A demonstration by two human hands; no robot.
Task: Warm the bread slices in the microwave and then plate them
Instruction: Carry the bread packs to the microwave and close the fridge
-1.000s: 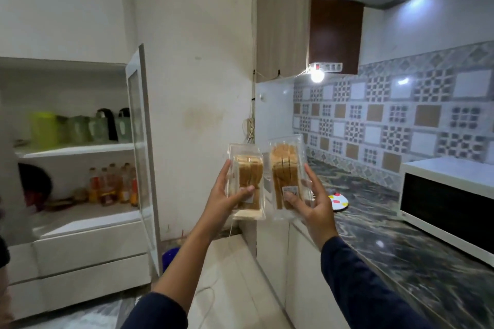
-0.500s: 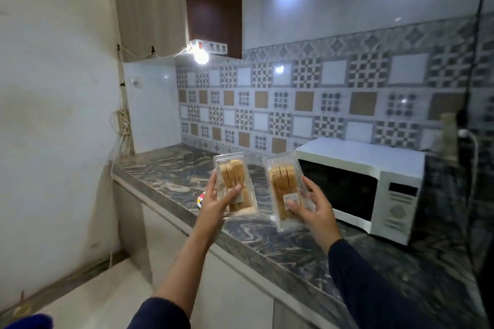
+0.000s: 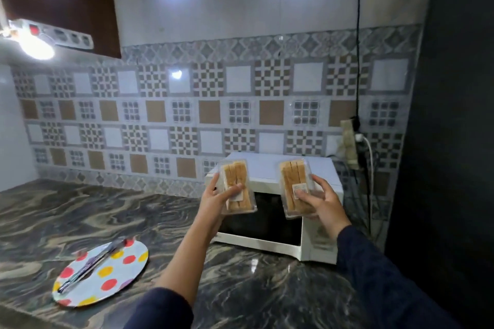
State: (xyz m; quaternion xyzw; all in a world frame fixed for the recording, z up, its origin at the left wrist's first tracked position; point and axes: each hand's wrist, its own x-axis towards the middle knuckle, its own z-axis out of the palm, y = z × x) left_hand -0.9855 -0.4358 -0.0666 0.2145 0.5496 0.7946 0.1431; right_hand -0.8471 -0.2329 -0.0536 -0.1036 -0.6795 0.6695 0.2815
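Observation:
My left hand [image 3: 213, 201] grips a clear plastic pack of brown bread slices [image 3: 236, 180], held upright. My right hand [image 3: 323, 201] holds a second clear bread pack [image 3: 295, 181] the same way, a little to the right. Both packs are closed and carry a small white label. They hang in the air in front of a white microwave [image 3: 267, 242], which stands on the dark marbled counter [image 3: 80, 211] with its dark door closed. A round plate with coloured dots [image 3: 115, 270] lies on the counter to the lower left, with metal tongs [image 3: 91, 266] resting across it.
Patterned tiles cover the wall behind the counter. A wall socket with plugs and cables [image 3: 352, 147] sits right of the microwave, beside a dark tall surface [image 3: 449, 141]. A lit bulb and power strip [image 3: 37, 40] hang under the dark upper cabinet at the left.
The view has swung right and closer to the counter. The microwave now sits straight ahead behind the two packs, my hands have spread further apart, and the dotted plate has come fully into view.

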